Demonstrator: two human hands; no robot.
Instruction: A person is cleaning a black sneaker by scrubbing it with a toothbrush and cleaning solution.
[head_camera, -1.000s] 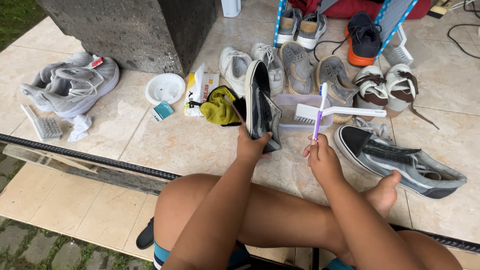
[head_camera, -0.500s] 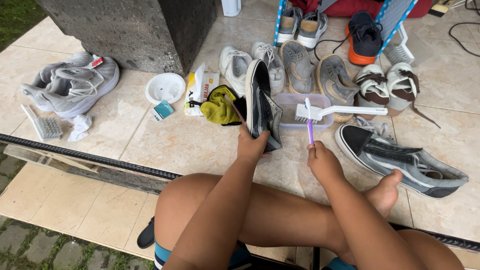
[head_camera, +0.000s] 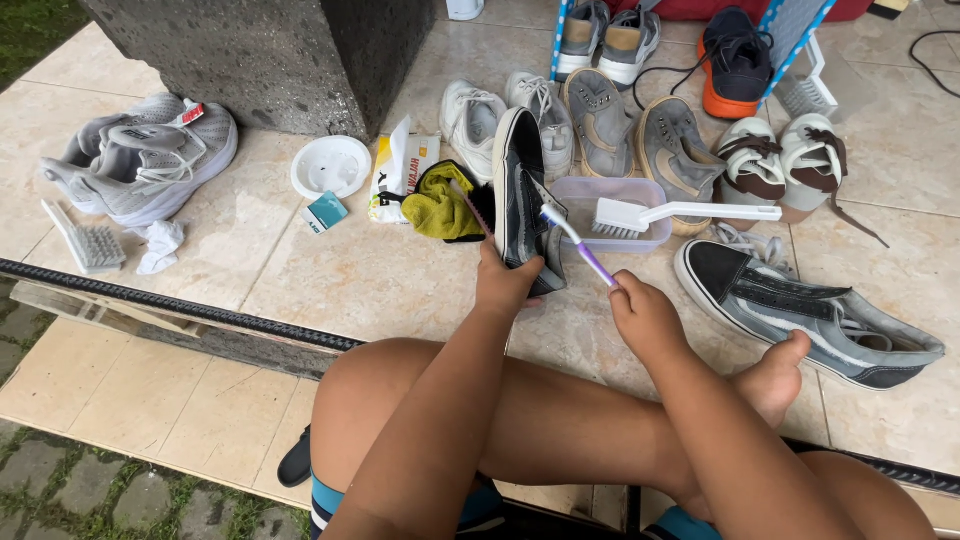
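My left hand (head_camera: 505, 281) grips the heel of a black canvas shoe (head_camera: 522, 188), held on edge with its toe pointing away. My right hand (head_camera: 645, 318) holds a purple-handled toothbrush (head_camera: 578, 246), its white head touching the side of that shoe. The matching black shoe (head_camera: 800, 310) lies flat on the tiles to the right, by my bare foot (head_camera: 775, 378). Just behind the held shoe sits a clear plastic tub (head_camera: 612, 212) with a white scrubbing brush (head_camera: 680, 213) resting across it.
A yellow cloth (head_camera: 440, 205), a pouch (head_camera: 398, 175), a white lid (head_camera: 331, 166) and a small teal box (head_camera: 325, 212) lie left of the shoe. Several more shoes line the back. Grey sneakers (head_camera: 140, 160) and a brush (head_camera: 88, 240) lie far left by a stone pillar (head_camera: 260, 60).
My right hand has swung the toothbrush down from upright and leftward, bringing its head against the black shoe. The left hand and shoe have stayed put.
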